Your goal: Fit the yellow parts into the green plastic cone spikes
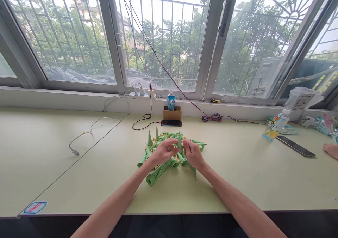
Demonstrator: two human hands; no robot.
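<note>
A pile of green cone-shaped pieces (157, 172) with small yellow parts among them lies on the pale table (105, 181). Above its middle, my left hand (165, 150) has its fingers closed around the lower part of an upright green cone (179, 139). My right hand (192, 153) is just to the right of that cone, fingers curled and pinched together; whatever they grip is hidden. Several other cones stick out around both hands, some upright at the back left, others lying with their open round ends toward the front.
Behind the pile are a phone (171, 123), a cardboard box (172, 115) and a blue bottle (171, 101). Cable bundles (212, 117) run near the window. At right are a drink bottle (276, 125), a dark phone (295, 146) and another person's hand (330, 150). A cable (75, 152) lies left.
</note>
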